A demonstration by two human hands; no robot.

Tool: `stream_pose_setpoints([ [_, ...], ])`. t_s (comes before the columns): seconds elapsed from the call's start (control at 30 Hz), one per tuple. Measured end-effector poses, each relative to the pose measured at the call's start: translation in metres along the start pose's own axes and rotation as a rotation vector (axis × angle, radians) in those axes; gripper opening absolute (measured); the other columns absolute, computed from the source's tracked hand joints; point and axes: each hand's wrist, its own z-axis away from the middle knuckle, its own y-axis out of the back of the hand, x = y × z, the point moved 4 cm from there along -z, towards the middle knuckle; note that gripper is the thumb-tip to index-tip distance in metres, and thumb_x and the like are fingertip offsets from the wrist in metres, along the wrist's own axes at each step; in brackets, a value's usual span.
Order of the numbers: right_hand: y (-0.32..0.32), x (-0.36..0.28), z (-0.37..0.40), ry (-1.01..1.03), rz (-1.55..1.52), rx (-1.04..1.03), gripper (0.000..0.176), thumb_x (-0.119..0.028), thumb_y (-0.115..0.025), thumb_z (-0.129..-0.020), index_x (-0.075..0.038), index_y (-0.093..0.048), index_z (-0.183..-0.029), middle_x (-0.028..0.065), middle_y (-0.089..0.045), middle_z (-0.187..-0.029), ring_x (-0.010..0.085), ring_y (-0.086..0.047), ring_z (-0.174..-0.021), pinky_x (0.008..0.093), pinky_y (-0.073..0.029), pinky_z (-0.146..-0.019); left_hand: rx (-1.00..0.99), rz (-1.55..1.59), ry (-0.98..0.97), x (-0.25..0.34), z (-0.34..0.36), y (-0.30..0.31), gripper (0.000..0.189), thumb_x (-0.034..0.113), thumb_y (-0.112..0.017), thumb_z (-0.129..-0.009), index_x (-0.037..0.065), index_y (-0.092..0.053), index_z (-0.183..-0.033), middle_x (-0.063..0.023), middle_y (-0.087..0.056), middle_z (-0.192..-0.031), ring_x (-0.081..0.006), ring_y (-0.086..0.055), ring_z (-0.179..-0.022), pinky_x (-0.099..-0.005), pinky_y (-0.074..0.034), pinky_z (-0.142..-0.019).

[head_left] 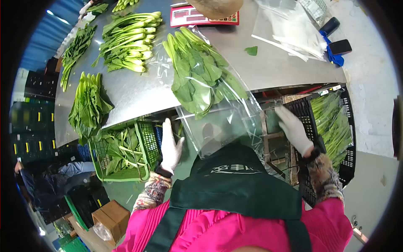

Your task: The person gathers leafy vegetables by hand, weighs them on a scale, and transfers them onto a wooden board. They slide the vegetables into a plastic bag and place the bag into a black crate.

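A clear plastic bag [218,126] with leafy greens [195,77] inside lies over the table's front edge, its lower part hanging toward my apron. My left hand [171,145], in a white glove, is left of the bag with its fingers stretched upward and nothing in it. To the right of the bag, my gloved right hand [294,130] has its fingers extended, also holding nothing. Neither hand appears to touch the bag. The right hand is near the black crate [302,117]; the left is beside the green basket [149,143].
Bunches of greens [128,42] lie on the metal table [226,40], with a red scale [180,17] at the back. Plastic bags [294,29] and a phone [340,47] are at the right. Bagged greens [331,126] fill the black crate. A cardboard box [111,219] stands lower left.
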Motion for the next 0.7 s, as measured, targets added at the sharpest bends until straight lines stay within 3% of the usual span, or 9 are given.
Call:
stream_pose_setpoints([
  [0.03, 0.001, -0.002, -0.029, 0.096, 0.000, 0.088, 0.052, -0.001, -0.052, -0.080, -0.007, -0.048, -0.132, 0.0176, -0.048, -0.133, 0.0320, -0.048, -0.122, 0.0365, -0.042, -0.099, -0.033, -0.085, -0.104, -0.002, -0.005, -0.005, 0.093, -0.001, -0.072, -0.067, -0.002, -0.022, -0.145, -0.0237, -0.024, -0.149, -0.0385, -0.021, -0.139, -0.0423, -0.020, -0.114],
  [0.17, -0.004, -0.011, -0.102, 0.464, 0.129, 0.191, 0.049, -0.002, -0.053, -0.080, -0.009, -0.052, -0.128, 0.0135, -0.051, -0.132, 0.0280, -0.051, -0.119, 0.0361, -0.044, -0.097, -0.201, -0.314, -0.252, 0.008, -0.028, -0.019, 0.080, 0.006, -0.075, -0.064, -0.001, -0.038, -0.134, -0.0238, -0.037, -0.140, -0.0447, -0.032, -0.130, -0.0555, -0.024, -0.108],
  [0.2, -0.005, -0.009, -0.113, 0.478, 0.117, 0.176, 0.049, -0.002, -0.053, -0.080, -0.009, -0.052, -0.128, 0.0135, -0.051, -0.132, 0.0280, -0.051, -0.119, 0.0361, -0.044, -0.097, -0.124, -0.379, -0.412, 0.004, -0.025, -0.027, 0.070, 0.008, -0.073, -0.065, 0.001, -0.045, -0.129, -0.0211, -0.047, -0.131, -0.0430, -0.039, -0.124, -0.0561, -0.029, -0.105],
  [0.3, -0.006, -0.028, -0.129, 0.833, 0.150, -0.050, 0.040, -0.007, -0.056, -0.080, -0.010, -0.058, -0.120, 0.0080, -0.056, -0.128, 0.0249, -0.055, -0.115, 0.0322, -0.047, -0.091, -0.276, -0.256, -0.637, 0.017, -0.040, -0.031, 0.051, 0.010, -0.068, -0.073, 0.007, -0.054, -0.123, -0.0124, -0.057, -0.121, -0.0349, -0.049, -0.117, -0.0478, -0.040, -0.098],
  [0.33, -0.014, -0.024, -0.134, 0.833, -0.051, -0.145, 0.036, -0.008, -0.058, -0.079, -0.010, -0.062, -0.115, 0.0077, -0.060, -0.121, 0.0243, -0.060, -0.107, 0.0324, -0.050, -0.086, -0.299, -0.165, -0.710, 0.020, -0.037, -0.032, 0.046, 0.011, -0.066, -0.076, 0.009, -0.057, -0.121, -0.0094, -0.059, -0.119, -0.0316, -0.053, -0.114, -0.0431, -0.044, -0.094],
  [0.4, -0.027, -0.015, -0.139, 0.762, -0.167, -0.112, 0.024, -0.009, -0.058, -0.082, -0.008, -0.066, -0.105, 0.0105, -0.065, -0.109, 0.0246, -0.064, -0.096, 0.0320, -0.051, -0.081, -0.322, -0.018, -0.551, 0.014, -0.036, -0.033, 0.037, 0.011, -0.061, -0.082, 0.011, -0.059, -0.119, -0.0078, -0.061, -0.117, -0.0270, -0.059, -0.107, -0.0338, -0.050, -0.088],
  [0.47, -0.031, -0.004, -0.142, 0.350, -0.322, -0.172, 0.017, -0.011, -0.056, -0.087, -0.004, -0.067, -0.097, 0.0133, -0.067, -0.099, 0.0251, -0.065, -0.089, 0.0286, -0.051, -0.078, -0.183, 0.340, -0.102, -0.018, -0.033, -0.038, 0.022, 0.009, -0.053, -0.092, 0.006, -0.063, -0.111, -0.0118, -0.068, -0.094, -0.0226, -0.068, -0.081, -0.0308, -0.054, -0.075],
  [0.53, -0.037, 0.006, -0.146, 0.187, -0.408, -0.035, 0.019, -0.013, -0.052, -0.092, -0.001, -0.066, -0.094, 0.0129, -0.068, -0.094, 0.0221, -0.065, -0.083, 0.0263, -0.051, -0.075, -0.030, 0.914, 0.513, -0.025, -0.036, -0.043, 0.022, 0.015, -0.050, -0.096, -0.002, -0.064, -0.103, -0.0099, -0.069, -0.086, -0.0177, -0.068, -0.077, -0.0290, -0.053, -0.074],
  [0.7, -0.050, 0.011, -0.153, -0.217, -0.733, -0.088, 0.030, -0.023, -0.048, -0.097, -0.004, -0.064, -0.082, 0.0015, -0.060, -0.074, 0.0083, -0.058, -0.069, 0.0266, -0.050, -0.057, 0.026, 1.067, 0.646, -0.028, -0.037, -0.049, 0.028, 0.020, -0.048, -0.098, -0.005, -0.062, -0.095, -0.0134, -0.067, -0.083, -0.0202, -0.068, -0.076, -0.0330, -0.056, -0.074],
])
